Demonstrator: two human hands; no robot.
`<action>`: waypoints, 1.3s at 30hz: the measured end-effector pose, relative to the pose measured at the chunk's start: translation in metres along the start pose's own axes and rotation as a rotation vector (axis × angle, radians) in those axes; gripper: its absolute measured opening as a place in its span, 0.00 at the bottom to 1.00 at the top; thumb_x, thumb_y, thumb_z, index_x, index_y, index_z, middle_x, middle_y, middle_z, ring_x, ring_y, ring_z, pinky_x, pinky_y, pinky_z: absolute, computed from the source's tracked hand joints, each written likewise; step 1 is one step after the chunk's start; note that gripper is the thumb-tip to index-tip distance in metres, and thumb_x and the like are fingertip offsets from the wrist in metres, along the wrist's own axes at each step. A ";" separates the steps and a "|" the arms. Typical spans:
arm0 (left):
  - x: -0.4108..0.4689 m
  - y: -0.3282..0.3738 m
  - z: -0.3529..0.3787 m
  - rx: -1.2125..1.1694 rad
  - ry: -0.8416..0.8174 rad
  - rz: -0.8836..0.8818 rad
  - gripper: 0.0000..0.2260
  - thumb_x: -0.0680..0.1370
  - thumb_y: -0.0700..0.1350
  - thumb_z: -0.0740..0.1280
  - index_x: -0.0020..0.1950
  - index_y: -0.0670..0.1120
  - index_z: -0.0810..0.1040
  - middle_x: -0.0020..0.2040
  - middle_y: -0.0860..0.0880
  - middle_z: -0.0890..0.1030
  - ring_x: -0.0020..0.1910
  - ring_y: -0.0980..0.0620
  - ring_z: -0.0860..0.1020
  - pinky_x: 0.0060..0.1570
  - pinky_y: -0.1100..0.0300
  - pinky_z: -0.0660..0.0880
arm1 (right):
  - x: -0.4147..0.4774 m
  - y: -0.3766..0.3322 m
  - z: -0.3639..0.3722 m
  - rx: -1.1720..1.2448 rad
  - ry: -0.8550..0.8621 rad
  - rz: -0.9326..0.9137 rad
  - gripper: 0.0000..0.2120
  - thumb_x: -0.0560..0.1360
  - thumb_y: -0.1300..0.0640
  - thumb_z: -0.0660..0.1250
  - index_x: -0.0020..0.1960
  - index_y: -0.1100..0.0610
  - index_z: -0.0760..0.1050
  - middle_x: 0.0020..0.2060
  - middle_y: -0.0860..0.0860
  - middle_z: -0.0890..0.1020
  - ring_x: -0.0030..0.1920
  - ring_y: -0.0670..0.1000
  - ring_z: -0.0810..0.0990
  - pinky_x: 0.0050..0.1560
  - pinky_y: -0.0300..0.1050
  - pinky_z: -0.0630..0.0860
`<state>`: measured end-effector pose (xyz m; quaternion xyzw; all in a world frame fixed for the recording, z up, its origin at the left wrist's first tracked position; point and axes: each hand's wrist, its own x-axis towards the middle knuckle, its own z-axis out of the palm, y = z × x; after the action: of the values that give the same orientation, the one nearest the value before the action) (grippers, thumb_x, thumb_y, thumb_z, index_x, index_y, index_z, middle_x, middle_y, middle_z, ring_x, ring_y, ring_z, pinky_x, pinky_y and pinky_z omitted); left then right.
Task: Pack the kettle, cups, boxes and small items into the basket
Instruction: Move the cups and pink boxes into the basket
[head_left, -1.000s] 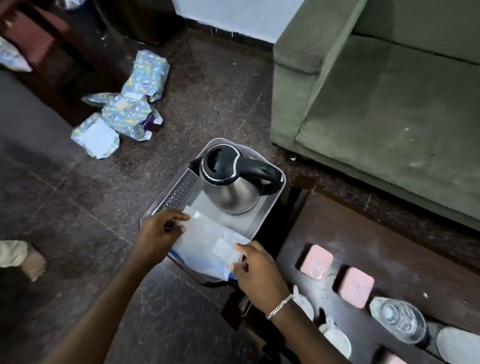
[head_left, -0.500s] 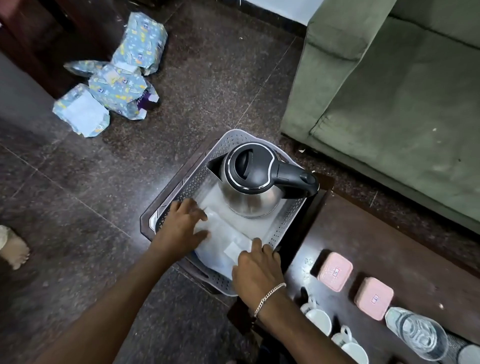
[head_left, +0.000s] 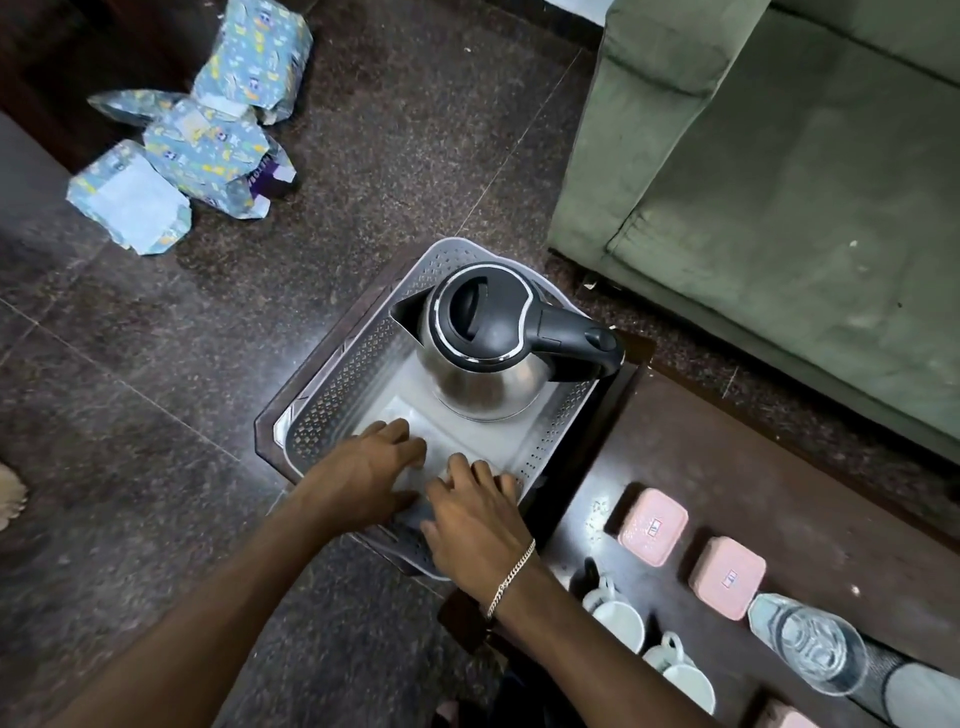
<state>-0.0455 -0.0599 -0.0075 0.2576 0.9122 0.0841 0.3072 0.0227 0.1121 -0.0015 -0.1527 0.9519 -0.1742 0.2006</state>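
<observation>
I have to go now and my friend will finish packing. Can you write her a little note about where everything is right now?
Left hand and right hand: both flat, fingers spread, pressing the white packet onto the basket floor; neither grips anything.
Done: kettle stands upright at the basket's far end; the packet lies in front of it.
Left, all on the dark table: two pink boxes, two white cups, a glass.

The steel kettle with black lid (head_left: 488, 343) fills the far half of the perforated grey plastic basket (head_left: 332, 384); both hands crowd its near half, leaving little free floor.
</observation>
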 end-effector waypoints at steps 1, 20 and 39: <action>-0.002 0.004 -0.002 -0.026 0.043 0.009 0.17 0.73 0.53 0.74 0.58 0.48 0.78 0.54 0.48 0.75 0.53 0.45 0.77 0.50 0.47 0.77 | -0.004 0.002 -0.003 0.030 0.045 -0.009 0.12 0.75 0.51 0.70 0.56 0.53 0.77 0.57 0.53 0.74 0.57 0.58 0.74 0.55 0.59 0.70; -0.003 0.213 0.099 -0.159 -0.048 0.043 0.35 0.73 0.67 0.68 0.77 0.60 0.61 0.67 0.51 0.70 0.58 0.42 0.80 0.52 0.49 0.79 | -0.219 0.160 0.028 0.307 0.253 0.339 0.14 0.69 0.56 0.74 0.54 0.55 0.81 0.51 0.53 0.78 0.51 0.58 0.80 0.52 0.59 0.80; 0.000 0.291 0.187 -0.200 0.118 -0.267 0.24 0.77 0.49 0.68 0.71 0.59 0.64 0.62 0.49 0.67 0.45 0.39 0.82 0.41 0.48 0.79 | -0.285 0.197 0.083 0.076 -0.129 0.216 0.39 0.66 0.60 0.68 0.75 0.44 0.66 0.68 0.52 0.73 0.57 0.57 0.75 0.57 0.53 0.77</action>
<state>0.1895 0.1876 -0.0653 0.0970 0.9419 0.1480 0.2856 0.2640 0.3686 -0.0569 -0.0524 0.9406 -0.1772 0.2847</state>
